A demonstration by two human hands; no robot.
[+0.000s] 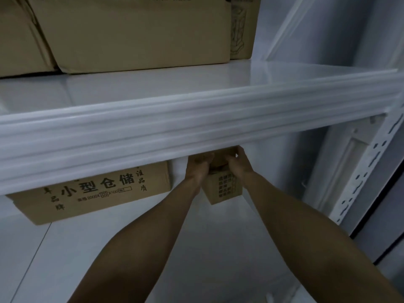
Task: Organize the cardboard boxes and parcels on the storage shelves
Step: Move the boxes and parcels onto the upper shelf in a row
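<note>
White shelf [196,88] bears tan cartons [135,36]; slotted white upright [367,162] at right.

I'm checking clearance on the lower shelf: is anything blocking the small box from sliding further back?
Nothing visible does. The left hand and right hand hold the small box; the large box sits apart to its left. The beam above hides the space behind.

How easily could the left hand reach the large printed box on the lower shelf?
Probably yes, easily: the left hand holds the small box beside the large printed box, and only bare shelf lies between.
</note>
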